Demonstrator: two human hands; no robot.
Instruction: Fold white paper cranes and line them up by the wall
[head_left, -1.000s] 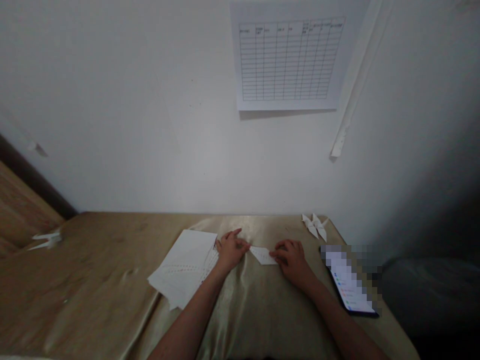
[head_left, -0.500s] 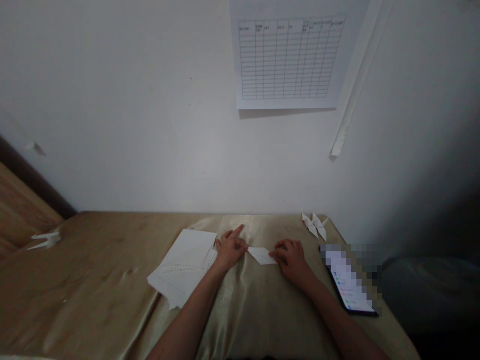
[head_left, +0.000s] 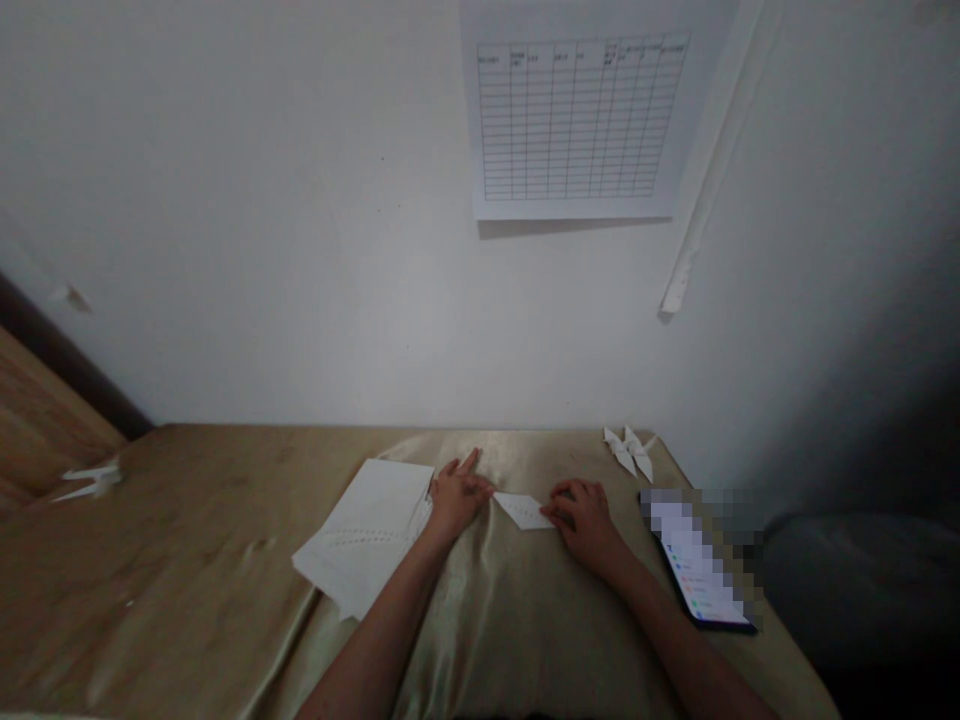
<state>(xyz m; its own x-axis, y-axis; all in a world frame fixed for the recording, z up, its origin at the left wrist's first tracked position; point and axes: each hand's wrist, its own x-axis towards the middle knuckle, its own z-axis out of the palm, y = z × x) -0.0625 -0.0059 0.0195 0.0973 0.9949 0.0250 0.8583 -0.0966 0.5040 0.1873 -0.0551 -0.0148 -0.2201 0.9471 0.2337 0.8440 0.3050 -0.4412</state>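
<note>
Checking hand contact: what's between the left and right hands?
In the head view, a folded white paper strip lies between the left hand and the right hand, its ends meeting both hands.

You can read nothing here: the wall chart's (head_left: pixel 577 118) header text is too small, and your phone screen (head_left: pixel 697 565) is pixelated.

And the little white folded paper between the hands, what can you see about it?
The small folded paper is white and looks thin and plain, folded into a narrow, pointed shape. It lies flat on the shiny gold cloth, between both hands. Its left tip meets the fingertips of the left hand, and the fingers of the right hand rest on its right end. No writing shows on it.
</note>
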